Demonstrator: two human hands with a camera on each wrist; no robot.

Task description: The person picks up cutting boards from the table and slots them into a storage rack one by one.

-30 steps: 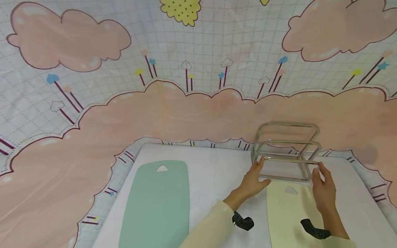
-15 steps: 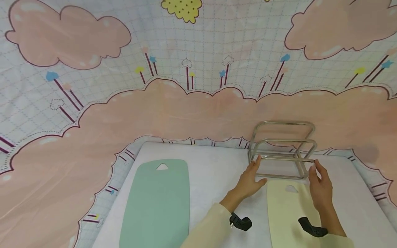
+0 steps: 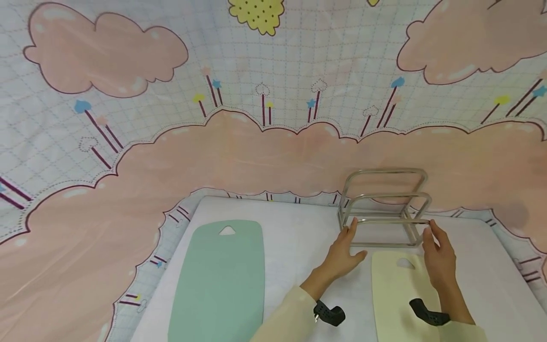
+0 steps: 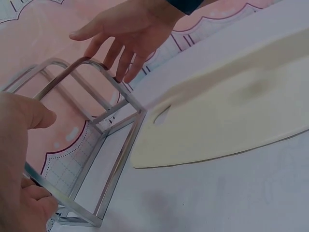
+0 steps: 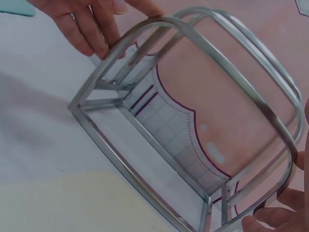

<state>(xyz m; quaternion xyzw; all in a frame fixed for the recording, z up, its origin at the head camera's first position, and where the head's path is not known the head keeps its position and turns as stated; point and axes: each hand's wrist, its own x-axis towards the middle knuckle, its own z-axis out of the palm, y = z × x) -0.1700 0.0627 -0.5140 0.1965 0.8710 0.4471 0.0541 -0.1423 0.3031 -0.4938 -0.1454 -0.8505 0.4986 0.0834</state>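
Observation:
A silver metal rack (image 3: 384, 221) with several looped bars stands upright on the white surface. My left hand (image 3: 339, 254) touches its left end with nearly straight fingers, thumb held away from the bars. At the opposite end, my right hand (image 3: 440, 254) rests its fingers against the outside of the front loop, as the left wrist view also shows. A pale yellow cutting board (image 3: 401, 294) lies flat in front of the rack, partly under the right forearm. Left of both hands lies a larger green cutting board (image 3: 220, 280).
The white tabletop (image 3: 299, 232) ends just behind the rack. A patterned pink and white cloth (image 3: 273, 161) hangs behind it and runs along its sides. Black wrist straps (image 3: 329, 313) sit on both forearms.
The rack has slid a little to the left over the tabletop, with both hands moving along at its ends. The two boards stay put; the head view has shifted slightly.

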